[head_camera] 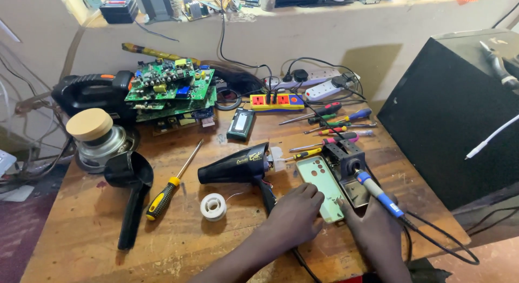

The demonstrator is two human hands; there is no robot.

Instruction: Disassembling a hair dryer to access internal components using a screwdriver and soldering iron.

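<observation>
My left hand (294,212) rests on the wooden table (81,229), fingers curled beside the handle of a black hair dryer (238,167) and touching the near edge of a pale green phone back cover (323,187). My right hand (376,229) lies flat on the table just below a black soldering iron stand (346,158). A blue-handled soldering iron (378,194) sits in the stand, its cable running over my right hand. Neither hand grips anything that I can see.
A solder spool (213,207), a yellow-handled screwdriver (167,194) and a black dryer shell half (130,191) lie to the left. Stacked green circuit boards (170,91), power strips (277,102), several screwdrivers (335,126) and a motor (97,140) sit farther back. A large black speaker box (454,115) stands at right.
</observation>
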